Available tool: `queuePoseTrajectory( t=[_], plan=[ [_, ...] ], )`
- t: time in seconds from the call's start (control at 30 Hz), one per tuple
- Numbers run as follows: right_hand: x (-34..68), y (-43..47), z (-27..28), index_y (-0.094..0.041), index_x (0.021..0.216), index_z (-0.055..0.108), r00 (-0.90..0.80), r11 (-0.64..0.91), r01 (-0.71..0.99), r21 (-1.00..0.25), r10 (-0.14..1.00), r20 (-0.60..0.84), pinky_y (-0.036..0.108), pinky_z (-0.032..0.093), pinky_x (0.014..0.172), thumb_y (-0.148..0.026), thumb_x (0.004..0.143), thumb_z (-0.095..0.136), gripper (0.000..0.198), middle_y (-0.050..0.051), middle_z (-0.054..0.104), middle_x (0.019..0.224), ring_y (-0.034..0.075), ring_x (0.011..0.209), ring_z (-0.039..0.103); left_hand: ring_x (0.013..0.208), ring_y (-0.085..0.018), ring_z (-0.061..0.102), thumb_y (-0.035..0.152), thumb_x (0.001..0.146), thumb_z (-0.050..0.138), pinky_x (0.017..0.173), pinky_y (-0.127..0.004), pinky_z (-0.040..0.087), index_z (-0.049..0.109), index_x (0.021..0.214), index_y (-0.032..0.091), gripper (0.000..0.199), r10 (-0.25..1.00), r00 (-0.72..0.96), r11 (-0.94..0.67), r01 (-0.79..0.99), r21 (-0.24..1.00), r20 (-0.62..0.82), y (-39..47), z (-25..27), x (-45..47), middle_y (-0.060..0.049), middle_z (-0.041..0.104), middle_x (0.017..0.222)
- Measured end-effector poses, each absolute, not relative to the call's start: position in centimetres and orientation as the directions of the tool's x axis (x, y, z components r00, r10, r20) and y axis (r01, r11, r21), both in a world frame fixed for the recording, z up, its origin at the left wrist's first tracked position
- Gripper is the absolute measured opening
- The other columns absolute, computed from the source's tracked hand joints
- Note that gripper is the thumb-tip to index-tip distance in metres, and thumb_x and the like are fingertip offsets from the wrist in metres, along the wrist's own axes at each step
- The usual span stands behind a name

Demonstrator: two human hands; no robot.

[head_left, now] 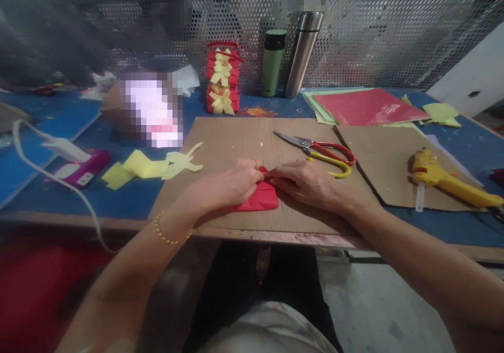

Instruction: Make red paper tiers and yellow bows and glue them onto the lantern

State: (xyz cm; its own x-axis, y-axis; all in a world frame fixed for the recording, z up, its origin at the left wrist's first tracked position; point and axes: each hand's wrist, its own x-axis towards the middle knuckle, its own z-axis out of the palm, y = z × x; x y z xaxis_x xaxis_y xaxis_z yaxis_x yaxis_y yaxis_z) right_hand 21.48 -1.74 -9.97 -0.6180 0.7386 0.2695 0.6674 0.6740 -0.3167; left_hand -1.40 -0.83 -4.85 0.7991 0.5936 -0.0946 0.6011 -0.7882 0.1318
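Patterned top (pixel 271 326): bottom of view, dark trousers (pixel 301 282) just beyond.
Red folded paper (pixel 262 200): flat on a cardboard sheet (pixel 220 137) near the desk's (pixel 129 206) front edge, between the left hand (pixel 238 182) and right hand (pixel 309 182), partly covered by the left.
Grip: hands almost together, fingertips pinching the paper's far edge.
Yellow glue gun (pixel 423 170): well right of the right hand.
Yellow paper cut-outs (pixel 147 168): beside the left hand.
Scissors (pixel 305 143): just past the right hand.
Red boxes with yellow bows (pixel 222 72): stacked at the back, near a green tumbler (pixel 272 69).
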Motion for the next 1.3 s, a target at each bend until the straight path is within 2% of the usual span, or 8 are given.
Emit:
queuePoseTrajectory(
  t=[0.2,0.4,0.63,0.77,0.93,1.13,1.3],
  plan=[
    [21.67,-1.74,-9.52,-0.017,0.091,0.080,-0.627,0.713,0.655,-0.250,0.698,0.347,0.032,0.039,0.070,-0.030,0.109,0.048,0.038,0.009,0.075,0.078,0.018,0.069,0.062,0.096,-0.022,0.067,0.017,0.104,0.038,0.091,-0.036,0.055,0.076,0.112,0.014,0.039,0.599,0.798,-0.778,0.601,0.183,-0.074,-0.72,-5.07,-1.62,-0.012,0.071,0.107],
    [21.68,-1.77,-9.70,-0.020,0.099,0.083,-0.683,0.747,0.608,-0.268,0.665,0.303,0.032,0.038,0.067,-0.027,0.104,0.052,0.032,0.008,0.075,0.079,0.018,0.068,0.062,0.104,-0.024,0.068,0.019,0.104,0.042,0.096,-0.039,0.054,0.076,0.120,0.018,0.037,0.581,0.814,-0.786,0.563,0.254,-0.007,-0.53,-5.78,-1.96,-0.012,0.072,0.111],
    [21.66,-1.97,-9.47,-0.021,0.094,0.082,-0.671,0.728,0.625,-0.282,0.686,0.282,0.031,0.036,0.066,-0.026,0.103,0.055,0.029,0.007,0.076,0.079,0.017,0.068,0.063,0.099,-0.023,0.067,0.016,0.104,0.038,0.092,-0.037,0.054,0.075,0.114,0.015,0.039,0.590,0.806,-0.782,0.587,0.209,-0.054,-0.75,-5.15,-1.72,-0.012,0.071,0.110],
    [21.56,-1.96,-9.61,-0.021,0.094,0.082,-0.656,0.715,0.639,-0.284,0.699,0.285,0.031,0.036,0.067,-0.024,0.103,0.055,0.029,0.007,0.078,0.080,0.017,0.067,0.065,0.095,-0.023,0.065,0.013,0.102,0.038,0.090,-0.037,0.054,0.070,0.106,0.015,0.032,0.618,0.782,-0.762,0.621,0.183,-0.078,-0.99,-4.87,-1.35,-0.011,0.070,0.104],
    [21.59,-1.73,-9.82,-0.022,0.094,0.082,-0.661,0.722,0.621,-0.306,0.692,0.292,0.030,0.038,0.067,-0.024,0.103,0.055,0.028,0.007,0.081,0.083,0.018,0.069,0.067,0.090,-0.023,0.063,0.011,0.100,0.039,0.085,-0.036,0.053,0.064,0.111,0.017,0.028,0.652,0.755,-0.735,0.652,0.187,-0.074,-1.16,-5.11,-1.26,-0.009,0.069,0.099],
    [21.59,-1.73,-9.78,-0.020,0.094,0.082,-0.678,0.737,0.619,-0.273,0.676,0.288,0.030,0.037,0.065,-0.024,0.104,0.054,0.030,0.008,0.081,0.082,0.018,0.069,0.068,0.102,-0.024,0.066,0.013,0.102,0.038,0.094,-0.038,0.053,0.069,0.111,0.016,0.032,0.622,0.780,-0.751,0.618,0.233,-0.065,-0.88,-5.15,-1.37,-0.012,0.070,0.109],
    [21.50,-1.79,-9.82,-0.020,0.093,0.082,-0.665,0.724,0.627,-0.287,0.689,0.287,0.030,0.037,0.065,-0.025,0.104,0.054,0.031,0.009,0.081,0.082,0.018,0.068,0.068,0.098,-0.023,0.066,0.011,0.100,0.039,0.092,-0.036,0.054,0.073,0.108,0.015,0.035,0.625,0.778,-0.748,0.621,0.233,-0.069,-0.62,-5.19,-1.16,-0.011,0.071,0.105]
  ],
)
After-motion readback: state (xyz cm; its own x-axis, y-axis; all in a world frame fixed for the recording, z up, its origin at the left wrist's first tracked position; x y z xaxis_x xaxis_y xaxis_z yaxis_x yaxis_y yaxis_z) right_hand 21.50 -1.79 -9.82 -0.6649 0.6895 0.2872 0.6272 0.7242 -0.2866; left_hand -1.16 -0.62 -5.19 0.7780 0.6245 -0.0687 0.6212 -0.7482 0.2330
